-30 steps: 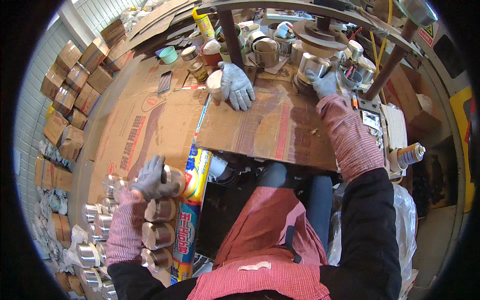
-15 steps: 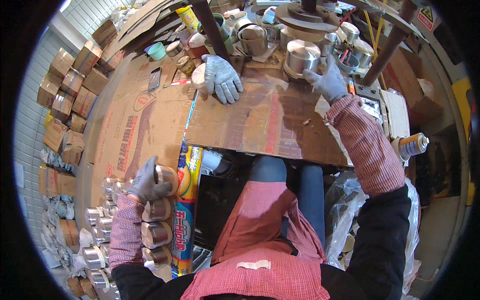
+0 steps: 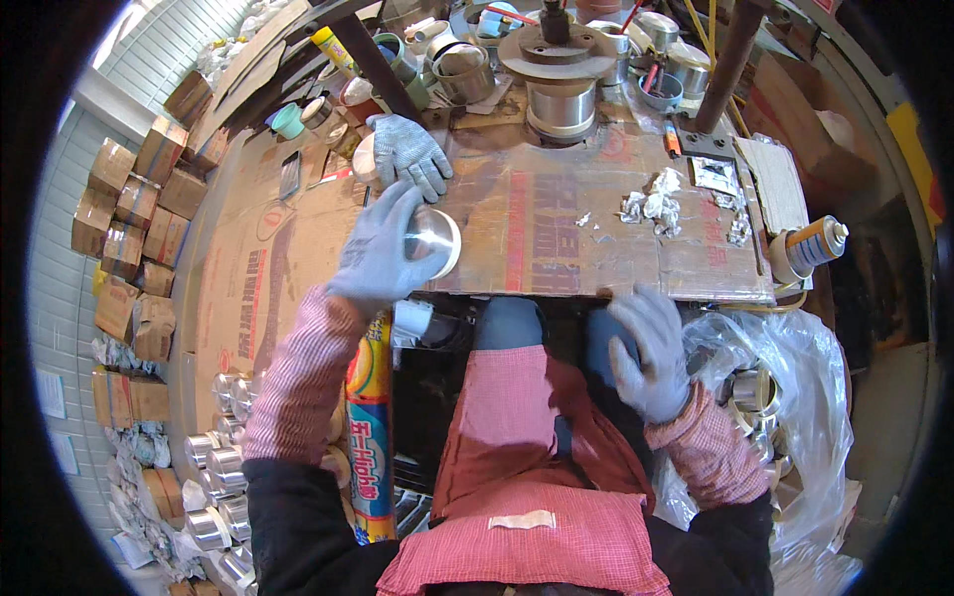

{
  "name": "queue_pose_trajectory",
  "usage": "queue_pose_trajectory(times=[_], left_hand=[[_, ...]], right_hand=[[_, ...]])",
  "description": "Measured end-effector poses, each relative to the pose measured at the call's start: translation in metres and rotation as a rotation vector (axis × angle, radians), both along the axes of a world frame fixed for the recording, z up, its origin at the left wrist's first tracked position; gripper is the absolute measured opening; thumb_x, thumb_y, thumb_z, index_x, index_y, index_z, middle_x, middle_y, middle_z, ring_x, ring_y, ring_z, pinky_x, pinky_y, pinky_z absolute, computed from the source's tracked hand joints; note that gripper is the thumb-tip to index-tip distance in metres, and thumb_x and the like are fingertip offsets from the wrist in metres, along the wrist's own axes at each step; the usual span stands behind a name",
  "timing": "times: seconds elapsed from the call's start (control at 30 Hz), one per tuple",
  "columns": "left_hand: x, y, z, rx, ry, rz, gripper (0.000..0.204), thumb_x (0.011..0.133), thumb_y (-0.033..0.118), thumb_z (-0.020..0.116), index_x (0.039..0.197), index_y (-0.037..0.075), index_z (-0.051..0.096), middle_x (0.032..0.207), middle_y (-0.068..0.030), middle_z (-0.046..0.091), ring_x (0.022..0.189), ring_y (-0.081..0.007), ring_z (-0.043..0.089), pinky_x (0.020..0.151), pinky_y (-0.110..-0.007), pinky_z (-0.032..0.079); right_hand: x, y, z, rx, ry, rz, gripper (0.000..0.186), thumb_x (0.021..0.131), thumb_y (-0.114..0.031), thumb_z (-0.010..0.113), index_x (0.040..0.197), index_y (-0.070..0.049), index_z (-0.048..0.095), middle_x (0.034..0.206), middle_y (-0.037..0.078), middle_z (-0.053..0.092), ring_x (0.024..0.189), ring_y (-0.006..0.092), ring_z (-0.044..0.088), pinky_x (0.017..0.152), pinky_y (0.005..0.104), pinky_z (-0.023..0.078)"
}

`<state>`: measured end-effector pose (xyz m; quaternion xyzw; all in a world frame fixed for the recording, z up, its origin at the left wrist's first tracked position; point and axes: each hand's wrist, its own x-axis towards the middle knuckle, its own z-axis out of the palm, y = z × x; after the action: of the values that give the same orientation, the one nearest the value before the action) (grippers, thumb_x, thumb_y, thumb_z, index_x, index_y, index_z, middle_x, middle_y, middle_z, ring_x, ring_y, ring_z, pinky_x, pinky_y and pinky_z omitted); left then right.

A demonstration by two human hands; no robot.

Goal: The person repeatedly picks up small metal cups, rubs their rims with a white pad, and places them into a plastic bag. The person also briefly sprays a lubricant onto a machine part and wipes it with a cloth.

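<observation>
My left hand (image 3: 383, 243), in a grey work glove, grips a short silvery metal cylinder (image 3: 437, 240) with a pale rim. It is at the near edge of the cardboard-covered table, thumb and fingers around its left side. My right hand (image 3: 651, 353), gloved too, hangs over the near edge above my right knee, fingers apart and holding nothing. A similar metal cylinder (image 3: 561, 109) stands beneath the round plate (image 3: 556, 52) of a press, seemingly touching it. A loose grey glove (image 3: 409, 156) lies beyond my left hand, partly over a round pale-topped piece (image 3: 365, 159).
Several metal cylinders (image 3: 227, 465) are stacked at lower left. Dark posts (image 3: 730, 65) flank the press. White crumpled scraps (image 3: 658, 204), an orange lighter (image 3: 672, 139) and a spray can (image 3: 817, 245) are at right. A plastic bag (image 3: 800, 397) holds metal pieces. A phone (image 3: 289, 175) lies at left.
My left hand has brought a metal cylinder from the left stack toward the table's middle. My right hand has left the cylinder at the press and come back toward me. The view has shifted.
</observation>
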<state>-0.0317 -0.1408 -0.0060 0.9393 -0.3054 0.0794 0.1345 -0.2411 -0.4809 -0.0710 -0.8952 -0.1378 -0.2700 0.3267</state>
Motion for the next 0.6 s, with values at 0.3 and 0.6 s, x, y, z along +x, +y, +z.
queue_pose_trajectory(times=[0.3, 0.6], left_hand=[[0.012, -0.031, -0.051, -0.499, -0.236, 0.047, 0.079, 0.078, 0.022, 0.083, 0.145, -0.003, 0.049, 0.142, -0.0242, 0.052, 0.137, -0.0387, 0.048, 0.113, -0.045, 0.042], [-0.006, -0.030, -0.110, -0.818, -0.206, 0.303, 0.097, 0.077, 0.012, 0.078, 0.155, -0.012, 0.025, 0.151, -0.0253, 0.040, 0.143, -0.0356, 0.041, 0.121, -0.043, 0.032]], right_hand=[[-0.056, 0.010, -0.067, 0.273, 0.159, -0.097, 0.036, 0.085, -0.004, 0.066, 0.121, -0.004, 0.069, 0.121, 0.017, 0.071, 0.116, 0.0404, 0.065, 0.105, 0.0514, 0.047], [-0.026, 0.027, -0.086, 0.439, 0.291, 0.094, 0.030, 0.092, -0.006, 0.063, 0.121, -0.004, 0.069, 0.118, 0.018, 0.072, 0.112, 0.0400, 0.067, 0.103, 0.0481, 0.049]])
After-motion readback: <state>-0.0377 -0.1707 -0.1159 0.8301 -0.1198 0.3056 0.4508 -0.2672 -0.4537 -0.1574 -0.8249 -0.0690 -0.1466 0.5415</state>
